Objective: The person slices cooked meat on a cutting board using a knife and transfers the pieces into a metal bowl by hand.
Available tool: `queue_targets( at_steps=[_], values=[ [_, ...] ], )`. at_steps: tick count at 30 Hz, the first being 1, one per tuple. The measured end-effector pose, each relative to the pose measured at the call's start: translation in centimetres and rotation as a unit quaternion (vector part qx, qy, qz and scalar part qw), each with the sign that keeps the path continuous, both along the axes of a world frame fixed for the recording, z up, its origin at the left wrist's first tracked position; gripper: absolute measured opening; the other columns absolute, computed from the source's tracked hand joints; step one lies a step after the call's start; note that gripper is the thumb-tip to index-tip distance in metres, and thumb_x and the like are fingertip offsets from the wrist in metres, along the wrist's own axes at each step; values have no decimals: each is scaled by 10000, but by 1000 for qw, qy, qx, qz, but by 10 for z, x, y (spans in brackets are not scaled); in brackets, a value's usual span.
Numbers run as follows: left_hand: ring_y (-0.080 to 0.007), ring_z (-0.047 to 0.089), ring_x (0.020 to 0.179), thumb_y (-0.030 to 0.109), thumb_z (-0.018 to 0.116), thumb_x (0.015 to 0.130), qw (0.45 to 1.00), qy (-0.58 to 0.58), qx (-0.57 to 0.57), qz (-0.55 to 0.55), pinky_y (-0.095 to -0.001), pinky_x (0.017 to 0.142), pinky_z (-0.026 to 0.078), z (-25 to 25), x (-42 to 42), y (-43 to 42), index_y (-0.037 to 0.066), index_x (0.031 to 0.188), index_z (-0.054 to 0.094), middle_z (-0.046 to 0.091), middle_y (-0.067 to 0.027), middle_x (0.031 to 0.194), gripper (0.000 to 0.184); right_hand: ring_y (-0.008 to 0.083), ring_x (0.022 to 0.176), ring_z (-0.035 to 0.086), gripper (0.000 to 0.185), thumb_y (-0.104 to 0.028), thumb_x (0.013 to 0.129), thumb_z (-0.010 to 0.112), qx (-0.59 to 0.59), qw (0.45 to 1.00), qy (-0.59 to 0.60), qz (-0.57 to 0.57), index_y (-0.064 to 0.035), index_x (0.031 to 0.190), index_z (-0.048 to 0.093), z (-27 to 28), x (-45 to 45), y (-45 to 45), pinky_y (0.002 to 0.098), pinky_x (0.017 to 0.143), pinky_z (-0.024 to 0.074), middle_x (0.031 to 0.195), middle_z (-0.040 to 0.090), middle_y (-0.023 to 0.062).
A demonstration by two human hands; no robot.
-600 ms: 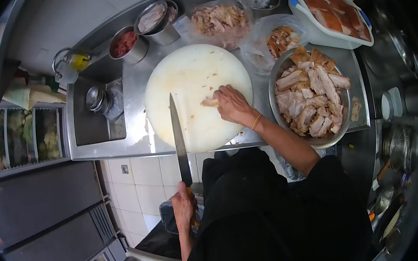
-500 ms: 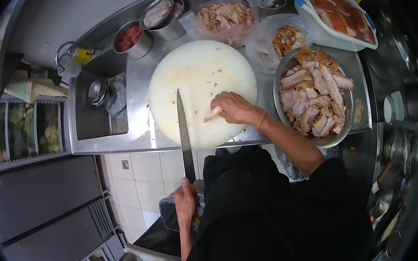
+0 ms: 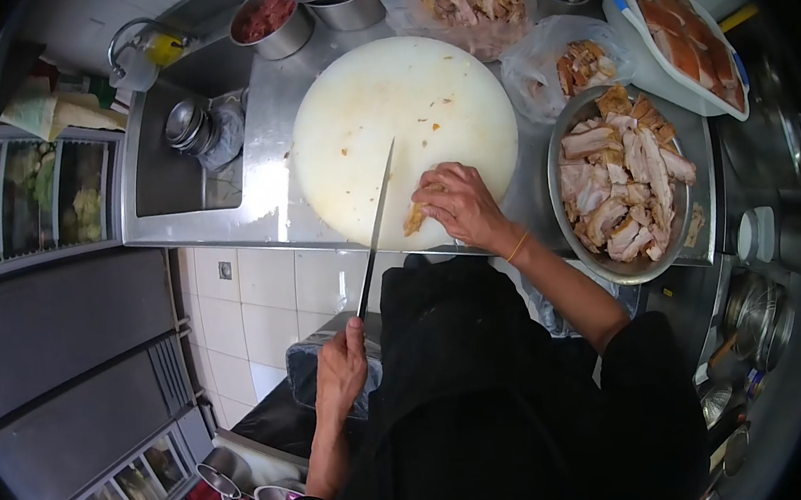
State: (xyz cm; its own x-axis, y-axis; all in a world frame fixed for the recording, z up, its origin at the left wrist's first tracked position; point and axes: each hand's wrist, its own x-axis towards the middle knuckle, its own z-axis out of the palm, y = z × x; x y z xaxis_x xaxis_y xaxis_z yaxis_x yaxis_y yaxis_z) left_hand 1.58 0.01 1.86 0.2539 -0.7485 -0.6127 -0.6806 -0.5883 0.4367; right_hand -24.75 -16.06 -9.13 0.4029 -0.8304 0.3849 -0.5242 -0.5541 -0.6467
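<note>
On the round white cutting board, my right hand has its fingers pressed round a small piece of meat near the board's front edge. My left hand is wrapped round the handle of a long knife. The blade points away from me, its tip over the board to the left of the meat and its rear part beyond the counter's edge. Small brown scraps lie about the board. Right of my right hand, a steel bowl holds many cut pieces of meat.
Behind the board are steel pots and clear bags of cut meat. A white tub of meat slabs stands at the back right. Left is a sink with small bowls. The counter's front edge runs before me.
The view has shifted. The knife has gone from nearly upright to tilted, its tip nearer my right hand. The held piece has turned and now shows its brown side.
</note>
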Motion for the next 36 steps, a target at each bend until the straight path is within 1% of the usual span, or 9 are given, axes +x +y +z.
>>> queue_targets(
  at_steps=[2,6,12,15,18,24,28,31,36],
  values=[
    [-572,607,919,536,376,1070,1000,12,21,7,-548,783,486,18,-12,0,-91,895,653,646,-354,848,707,251,1122,549,169,-170,857,737,-20,999,1,-28,-133,1022,736,-5,5,6,425,966,407,1109,627,20],
    [-561,611,986,521,344,1079,998,-23,58,-31,-571,823,480,13,-20,3,-76,928,662,648,-369,888,693,247,1130,545,161,-182,863,732,-38,997,34,-55,-144,1019,729,-5,10,10,434,977,395,1104,622,12],
    [-570,605,979,500,348,1083,999,-21,45,-11,-588,834,473,33,-30,10,-72,945,648,650,-371,921,660,246,1138,545,155,-211,863,730,-47,994,37,-89,-153,1006,725,-9,15,14,444,987,392,1113,631,2],
    [-568,604,981,484,354,1085,996,-42,76,-27,-588,831,472,35,-29,12,-71,948,643,643,-380,922,640,262,1102,576,172,-174,819,778,-44,994,31,-93,-127,983,755,-4,15,13,434,967,403,1116,665,7],
    [-570,607,964,482,360,1083,998,-31,54,-21,-591,822,477,39,-31,20,-65,921,639,639,-386,900,635,266,1110,571,158,-183,828,773,-34,995,29,-94,-131,976,758,-6,16,13,437,972,399,1119,673,7],
    [-571,618,909,453,376,1082,990,-96,93,-51,-604,798,487,59,-23,43,-50,893,635,641,-379,867,597,261,1134,551,151,-200,849,728,-30,995,33,-87,-140,987,736,-6,15,13,448,979,390,1116,660,21],
    [-572,617,897,442,377,1084,993,-61,13,-103,-618,789,476,13,-34,30,-54,870,628,644,-373,888,596,263,1140,551,161,-189,862,709,-18,996,40,-77,-129,1011,727,-5,13,13,452,992,386,1129,657,28],
    [-579,608,900,441,371,1087,997,-54,32,-39,-619,780,468,13,-34,12,-56,866,624,640,-371,876,600,262,1145,553,167,-181,873,697,-20,997,31,-71,-118,1026,715,-8,13,13,454,1002,385,1131,656,36],
    [-586,597,908,467,343,1090,999,-48,5,-20,-622,770,457,30,-38,23,-55,854,607,625,-377,840,631,257,1131,568,171,-165,875,692,-32,995,2,-95,-94,1030,694,-12,12,15,439,1001,394,1125,658,47]
  ],
)
